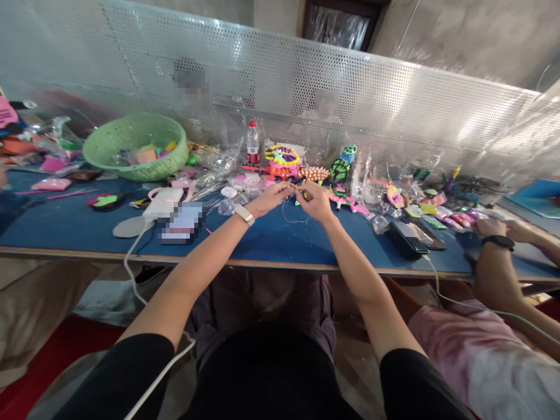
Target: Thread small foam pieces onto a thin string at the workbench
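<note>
My left hand point(276, 198), with a pale band on its wrist, is closed in a pinch over the middle of the table. Close against it my right hand point(315, 200) is closed too, fingertips to fingertips. A thin pale thread point(284, 217) runs down from my left fingers and curls near the tabletop. What the right fingers pinch is too small to make out. Just behind my hands are a spiky tan toy point(314, 174), a yellow, purple and red toy point(282, 160) and a green and black turtle-like toy point(340, 168). A pink toy piece point(356, 205) lies to the right.
A green basket point(135, 172) of coloured pieces stands at the back left. Nearer are a white power bank point(164, 202) with a cable and a phone point(182, 221). A red-capped bottle point(252, 143) stands behind. On the right are a black device point(406, 239) and another person's hands point(492, 227).
</note>
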A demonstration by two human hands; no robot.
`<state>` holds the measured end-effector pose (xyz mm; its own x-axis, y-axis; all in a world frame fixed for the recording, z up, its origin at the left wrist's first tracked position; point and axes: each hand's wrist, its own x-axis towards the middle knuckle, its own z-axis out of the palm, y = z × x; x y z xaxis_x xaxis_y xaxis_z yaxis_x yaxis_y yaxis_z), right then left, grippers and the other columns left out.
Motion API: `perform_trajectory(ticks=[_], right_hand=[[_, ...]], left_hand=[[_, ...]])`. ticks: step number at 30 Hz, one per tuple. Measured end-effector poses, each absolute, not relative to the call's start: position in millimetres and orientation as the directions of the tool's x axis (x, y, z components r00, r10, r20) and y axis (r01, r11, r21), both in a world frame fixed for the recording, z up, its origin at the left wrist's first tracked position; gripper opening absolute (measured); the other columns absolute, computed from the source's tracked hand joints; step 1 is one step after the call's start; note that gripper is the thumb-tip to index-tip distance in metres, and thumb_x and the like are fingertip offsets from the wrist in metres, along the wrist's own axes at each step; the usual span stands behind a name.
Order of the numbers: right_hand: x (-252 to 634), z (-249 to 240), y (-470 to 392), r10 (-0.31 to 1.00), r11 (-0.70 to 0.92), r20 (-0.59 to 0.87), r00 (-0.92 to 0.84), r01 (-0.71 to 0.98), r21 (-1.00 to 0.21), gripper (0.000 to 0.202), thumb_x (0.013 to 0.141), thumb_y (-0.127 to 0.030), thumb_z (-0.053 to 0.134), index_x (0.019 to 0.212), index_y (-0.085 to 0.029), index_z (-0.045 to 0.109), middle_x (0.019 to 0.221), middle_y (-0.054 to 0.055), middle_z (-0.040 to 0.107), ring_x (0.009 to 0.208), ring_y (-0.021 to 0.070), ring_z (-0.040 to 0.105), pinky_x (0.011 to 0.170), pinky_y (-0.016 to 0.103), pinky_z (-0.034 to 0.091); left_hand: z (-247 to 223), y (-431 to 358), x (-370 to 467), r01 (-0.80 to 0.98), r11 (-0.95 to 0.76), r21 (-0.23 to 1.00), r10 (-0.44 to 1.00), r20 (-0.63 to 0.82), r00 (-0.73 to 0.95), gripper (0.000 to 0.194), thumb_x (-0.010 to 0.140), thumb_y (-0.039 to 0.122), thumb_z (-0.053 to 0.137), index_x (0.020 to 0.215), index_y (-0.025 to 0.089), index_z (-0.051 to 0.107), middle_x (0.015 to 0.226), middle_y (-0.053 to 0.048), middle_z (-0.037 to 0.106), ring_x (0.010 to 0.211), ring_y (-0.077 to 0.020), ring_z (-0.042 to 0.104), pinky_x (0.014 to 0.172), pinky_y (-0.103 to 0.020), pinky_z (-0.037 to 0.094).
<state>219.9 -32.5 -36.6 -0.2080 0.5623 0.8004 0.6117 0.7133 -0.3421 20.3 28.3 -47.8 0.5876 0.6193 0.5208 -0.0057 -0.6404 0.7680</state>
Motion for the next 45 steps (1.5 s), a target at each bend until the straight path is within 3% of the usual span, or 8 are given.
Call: perform_trajectory(ticks=[4, 8, 17, 24, 28, 31, 36, 45], right_hand=[[221, -37, -30, 0.584, 0.685, 0.793, -0.172, 0.628, -0.368, 0.026, 0.102, -0.037, 0.063, 0.085, -0.023, 0.075, 0.081, 0.006, 0.070, 0.073, 0.0204, 0.058, 0.076, 0.036, 0.050], [221, -37, -28, 0.597, 0.661, 0.792, -0.127, 0.638, -0.396, 0.024, 0.101, -0.034, 0.064, 0.082, -0.023, 0.073, 0.078, 0.005, 0.067, 0.070, 0.0197, 0.056, 0.074, 0.035, 0.049], [221, -38, -28, 0.585, 0.678, 0.803, -0.118, 0.614, -0.404, 0.020, 0.099, -0.029, 0.065, 0.083, -0.023, 0.073, 0.078, 0.004, 0.067, 0.069, 0.0188, 0.055, 0.073, 0.035, 0.046], [219, -37, -29, 0.610, 0.672, 0.790, -0.065, 0.571, -0.472, 0.020, 0.098, -0.029, 0.066, 0.082, -0.022, 0.075, 0.074, 0.002, 0.063, 0.064, 0.0162, 0.050, 0.067, 0.033, 0.044], [220, -39, -27, 0.640, 0.665, 0.768, -0.032, 0.525, -0.532, 0.023, 0.098, -0.034, 0.067, 0.081, -0.021, 0.075, 0.073, 0.001, 0.063, 0.062, 0.0143, 0.046, 0.062, 0.031, 0.039], [221, -40, -24, 0.652, 0.662, 0.757, -0.039, 0.515, -0.544, 0.023, 0.098, -0.037, 0.069, 0.083, -0.021, 0.077, 0.073, 0.001, 0.064, 0.061, 0.0138, 0.045, 0.061, 0.031, 0.038], [224, -41, -21, 0.628, 0.660, 0.776, -0.052, 0.563, -0.497, 0.024, 0.100, -0.038, 0.068, 0.087, -0.021, 0.080, 0.072, 0.002, 0.065, 0.060, 0.0145, 0.046, 0.062, 0.031, 0.041], [225, -38, -26, 0.522, 0.762, 0.803, -0.287, 0.579, -0.288, 0.025, 0.101, -0.033, 0.064, 0.087, -0.021, 0.081, 0.073, 0.003, 0.064, 0.064, 0.0162, 0.050, 0.066, 0.032, 0.045]], left_hand=[[-52, 30, 23, 0.009, -0.529, 0.849, 0.720, 0.443, 0.534, 0.052, 0.098, 0.071, 0.075, 0.104, 0.019, 0.078, 0.090, -0.007, 0.072, 0.077, -0.0167, 0.063, 0.069, -0.032, 0.053], [-53, 30, 23, -0.040, -0.467, 0.883, 0.738, 0.414, 0.533, 0.047, 0.088, 0.063, 0.088, 0.096, 0.019, 0.077, 0.085, -0.005, 0.071, 0.075, -0.0157, 0.063, 0.069, -0.031, 0.052], [-53, 23, 23, -0.189, -0.317, 0.929, 0.712, 0.365, 0.599, 0.028, 0.097, 0.044, 0.082, 0.102, 0.018, 0.074, 0.090, -0.008, 0.075, 0.079, -0.0175, 0.071, 0.077, -0.037, 0.060], [-54, 20, 25, -0.003, -0.605, 0.796, 0.678, 0.516, 0.524, 0.035, 0.100, 0.033, 0.076, 0.130, 0.020, 0.063, 0.085, -0.005, 0.076, 0.077, -0.0198, 0.073, 0.077, -0.037, 0.060], [-58, 16, 26, 0.161, -0.790, 0.592, 0.591, 0.665, 0.457, 0.048, 0.096, 0.026, 0.081, 0.138, 0.020, 0.059, 0.107, -0.007, 0.077, 0.080, -0.0176, 0.073, 0.081, -0.035, 0.061], [-59, 14, 27, 0.250, -0.857, 0.450, 0.513, 0.783, 0.351, 0.053, 0.095, 0.031, 0.087, 0.140, 0.023, 0.060, 0.130, -0.012, 0.070, 0.090, -0.0183, 0.073, 0.090, -0.038, 0.063], [-54, 14, 22, 0.346, -0.893, 0.288, 0.404, 0.852, 0.334, 0.030, 0.098, 0.048, 0.085, 0.113, 0.023, 0.075, 0.134, -0.013, 0.065, 0.120, -0.0290, 0.071, 0.111, -0.052, 0.058], [-37, 13, 16, 0.219, -0.860, 0.460, 0.507, 0.816, 0.278, 0.048, 0.099, 0.064, 0.079, 0.081, 0.020, 0.073, 0.126, -0.014, 0.069, 0.119, -0.0280, 0.070, 0.108, -0.050, 0.058]])
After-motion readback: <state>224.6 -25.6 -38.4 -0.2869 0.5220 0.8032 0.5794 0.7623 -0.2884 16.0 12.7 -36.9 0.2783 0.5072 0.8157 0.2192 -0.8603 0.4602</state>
